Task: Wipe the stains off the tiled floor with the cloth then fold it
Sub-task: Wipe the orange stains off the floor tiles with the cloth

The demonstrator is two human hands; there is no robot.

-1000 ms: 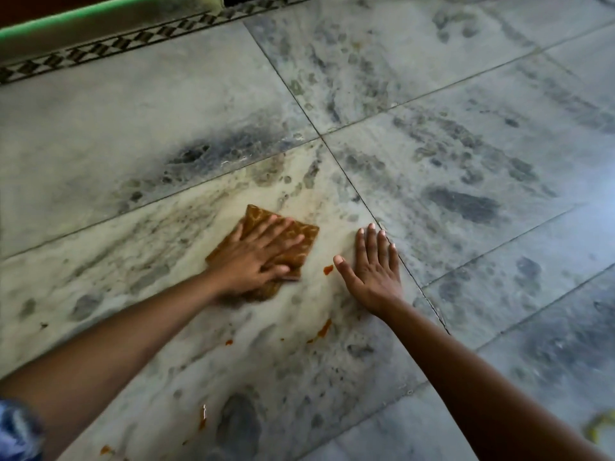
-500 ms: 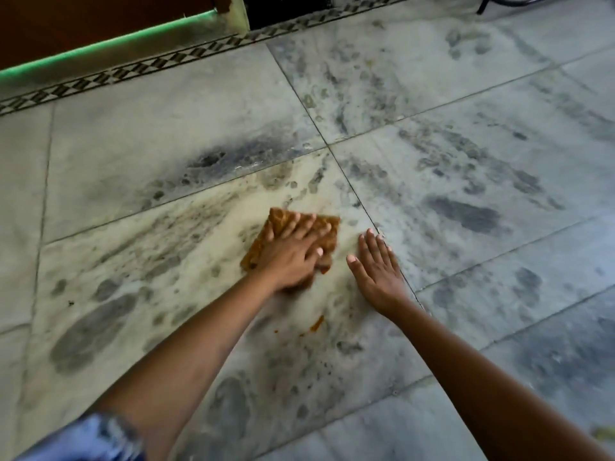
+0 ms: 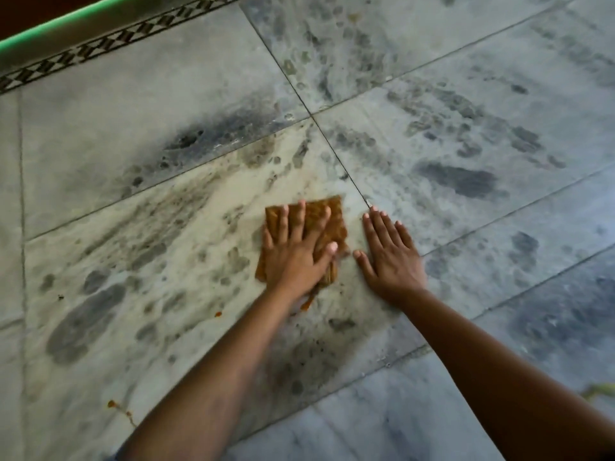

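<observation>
Flat, left hand (image 3: 294,252) presses rumpled brown cloth (image 3: 327,216) onto marble floor (image 3: 432,128).

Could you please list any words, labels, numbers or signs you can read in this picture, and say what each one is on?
None: no readable text shows anywhere.
The brown cloth under the left hand bears only a faint pattern.
The tiled floor shows only stains and veining.
The border strip by the wall has only a black-and-white geometric pattern.
</observation>
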